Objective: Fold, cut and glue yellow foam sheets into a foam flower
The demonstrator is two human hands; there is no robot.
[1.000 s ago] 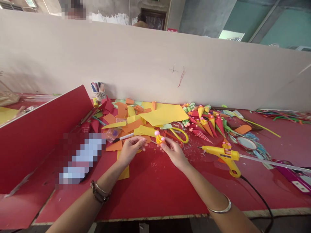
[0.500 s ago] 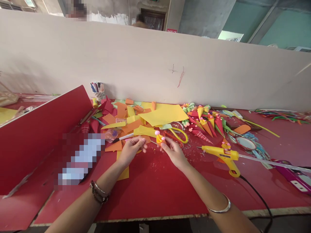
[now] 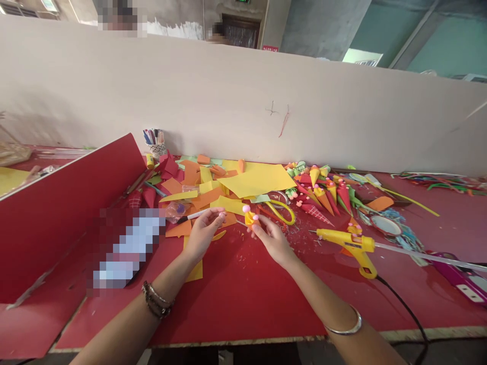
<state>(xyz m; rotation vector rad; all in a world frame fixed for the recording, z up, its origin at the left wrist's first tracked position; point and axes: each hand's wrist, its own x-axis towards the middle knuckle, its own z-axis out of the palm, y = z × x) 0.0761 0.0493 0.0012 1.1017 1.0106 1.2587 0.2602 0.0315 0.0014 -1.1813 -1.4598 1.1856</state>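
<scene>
My right hand (image 3: 276, 242) pinches a small paper ice cream cone (image 3: 251, 220) upright, with yellow and orange wraps and pink balls at its top. The cone's lower part is hidden by my fingers. To its left, my left hand (image 3: 203, 232) is raised just above the table, thumb and forefinger pinched together on what looks like a small pink ball (image 3: 221, 215). The two hands are apart. Behind them lie loose orange and yellow paper pieces (image 3: 253, 180) and a pair of yellow-handled scissors (image 3: 285, 215).
Right of my hands lies a yellow glue gun (image 3: 348, 239) with a glue stick and black cord. Behind it are several paper cones (image 3: 323, 197). A purple power strip (image 3: 456, 276) is far right. A red divider (image 3: 76, 218) and pen cup (image 3: 157, 148) stand left.
My left hand has shifted slightly left and up, and its forefinger now curls over toward the thumb. My right hand keeps the cone in nearly the same place.
</scene>
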